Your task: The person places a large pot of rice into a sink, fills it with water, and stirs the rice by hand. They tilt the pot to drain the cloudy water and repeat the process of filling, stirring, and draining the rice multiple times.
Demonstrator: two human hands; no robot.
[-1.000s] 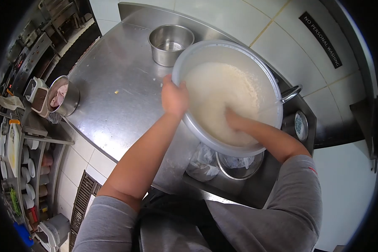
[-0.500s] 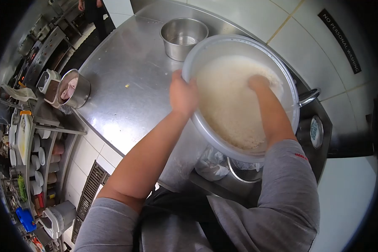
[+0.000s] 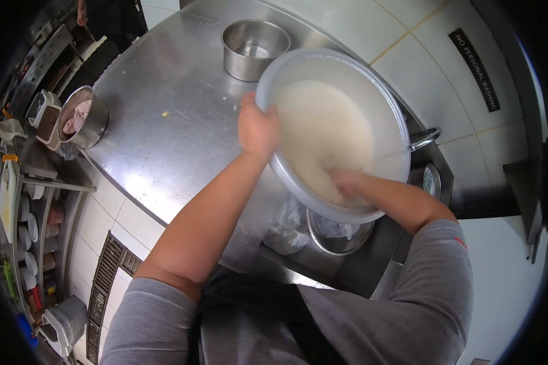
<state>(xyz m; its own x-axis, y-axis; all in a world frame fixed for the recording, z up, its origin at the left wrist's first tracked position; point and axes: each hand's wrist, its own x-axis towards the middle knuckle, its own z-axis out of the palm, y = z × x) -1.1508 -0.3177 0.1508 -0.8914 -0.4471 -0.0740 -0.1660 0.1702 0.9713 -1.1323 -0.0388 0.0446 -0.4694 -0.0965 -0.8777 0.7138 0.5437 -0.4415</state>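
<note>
A large whitish plastic tub (image 3: 273, 159) is tilted over the sink, holding cloudy white water (image 3: 326, 115) with pale grains that look like rice. My left hand (image 3: 259, 129) is closed around the tub's left rim, thumb side up. Inside the tub, my right hand (image 3: 346, 182) dips into the water near the rim closest to me. Its fingers are partly under the surface and smeared by motion, so their pose is hidden. A curved metal faucet (image 3: 425, 139) reaches to the tub's right rim, and a thin stream seems to run from it.
Behind the tub's left side stands a steel pot (image 3: 256, 52). Another pot (image 3: 86, 121) with pale pink meat sits at the steel counter's left edge (image 3: 164, 146). Below the tub are a round strainer (image 3: 341, 238) and a plastic bag (image 3: 287, 234). A person (image 3: 112, 24) stands far left.
My right hand has swept through the water from the tub's far right side to the near side. My left hand still holds the rim. The view has shifted slightly.
</note>
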